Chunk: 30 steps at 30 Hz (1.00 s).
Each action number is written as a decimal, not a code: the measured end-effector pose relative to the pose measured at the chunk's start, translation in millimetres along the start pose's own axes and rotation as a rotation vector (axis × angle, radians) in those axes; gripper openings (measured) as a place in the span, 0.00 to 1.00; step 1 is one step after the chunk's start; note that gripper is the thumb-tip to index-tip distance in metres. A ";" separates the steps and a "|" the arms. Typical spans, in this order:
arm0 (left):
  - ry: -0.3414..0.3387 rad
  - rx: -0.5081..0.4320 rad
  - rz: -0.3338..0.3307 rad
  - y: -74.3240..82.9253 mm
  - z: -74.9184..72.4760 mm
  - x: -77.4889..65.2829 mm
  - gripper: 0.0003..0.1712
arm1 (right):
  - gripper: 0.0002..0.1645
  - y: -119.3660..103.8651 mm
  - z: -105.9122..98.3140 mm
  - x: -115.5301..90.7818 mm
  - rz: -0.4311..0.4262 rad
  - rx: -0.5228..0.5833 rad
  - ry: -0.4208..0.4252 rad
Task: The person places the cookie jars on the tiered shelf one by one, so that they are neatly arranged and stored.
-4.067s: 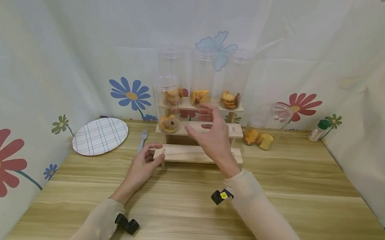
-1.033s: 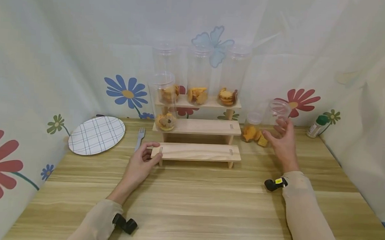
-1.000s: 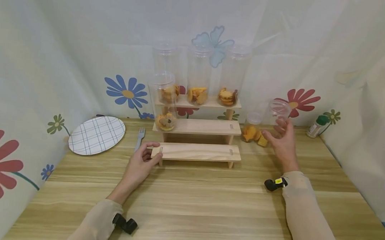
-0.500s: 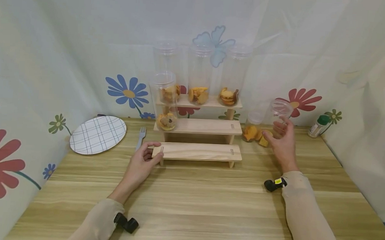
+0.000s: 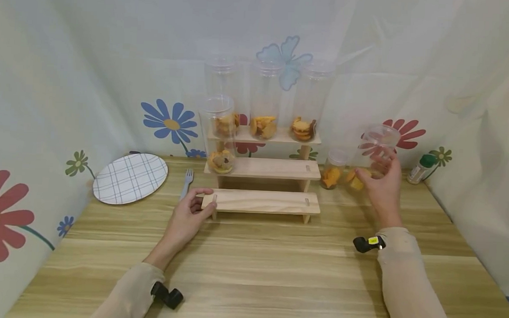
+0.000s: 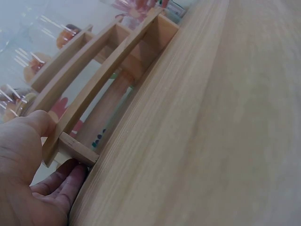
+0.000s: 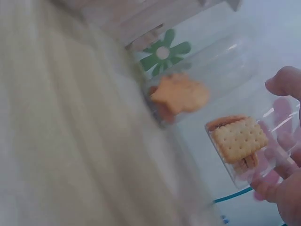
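My left hand (image 5: 187, 217) grips the left end of the lowest step of a three-tier wooden stand (image 5: 261, 201); the left wrist view shows the thumb at the board and curled fingers beside the leg. My right hand (image 5: 385, 191) holds a tall clear jar (image 5: 376, 141), thumb on one side and fingers on the other. Square crackers (image 7: 239, 140) lie in its bottom, which stands off the tabletop in the right wrist view. Left of it, a shorter clear jar (image 5: 334, 168) with orange star-shaped biscuits (image 7: 178, 96) stands on the table.
Three tall biscuit jars (image 5: 264, 100) line the top tier, and another jar (image 5: 217, 133) stands at the middle tier's left end. A checked plate (image 5: 130, 179) and a fork (image 5: 187, 182) lie at left. A green-capped shaker (image 5: 422, 168) stands at far right.
My right hand has gone from above the stand to the cracker jar, closed round it and raised it slightly up and right. The left hand keeps its grip on the stand.
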<state>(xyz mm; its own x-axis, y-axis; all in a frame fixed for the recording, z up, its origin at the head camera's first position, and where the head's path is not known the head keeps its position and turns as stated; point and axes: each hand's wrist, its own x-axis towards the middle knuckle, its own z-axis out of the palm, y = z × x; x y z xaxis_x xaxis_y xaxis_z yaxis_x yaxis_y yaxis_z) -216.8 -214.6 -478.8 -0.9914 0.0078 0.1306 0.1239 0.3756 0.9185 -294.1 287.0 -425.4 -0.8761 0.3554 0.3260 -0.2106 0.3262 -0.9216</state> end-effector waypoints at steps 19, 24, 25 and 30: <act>0.005 0.004 0.013 -0.3 -1.3 0.0 0.23 | 0.47 -91.3 -18.0 -10.8 -0.166 -0.004 0.085; 0.006 -0.002 0.012 0.5 -2.4 0.1 0.23 | 0.46 -109.7 -15.6 -19.8 -0.185 0.015 0.034; 0.005 -0.003 0.012 0.3 -2.5 0.2 0.23 | 0.46 -112.9 -14.8 -22.1 -0.186 0.004 0.023; -0.006 -0.019 0.016 -0.3 -1.2 0.0 0.24 | 0.51 -126.2 -7.4 -32.4 -0.206 -0.042 -0.047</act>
<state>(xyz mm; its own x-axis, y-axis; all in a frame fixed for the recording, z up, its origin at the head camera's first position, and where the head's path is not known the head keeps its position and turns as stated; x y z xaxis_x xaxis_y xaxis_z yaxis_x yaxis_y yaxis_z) -216.7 -215.9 -478.6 -0.9896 0.0191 0.1428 0.1401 0.3581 0.9231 -235.9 240.9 -318.0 -0.8357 0.2368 0.4955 -0.3698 0.4245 -0.8265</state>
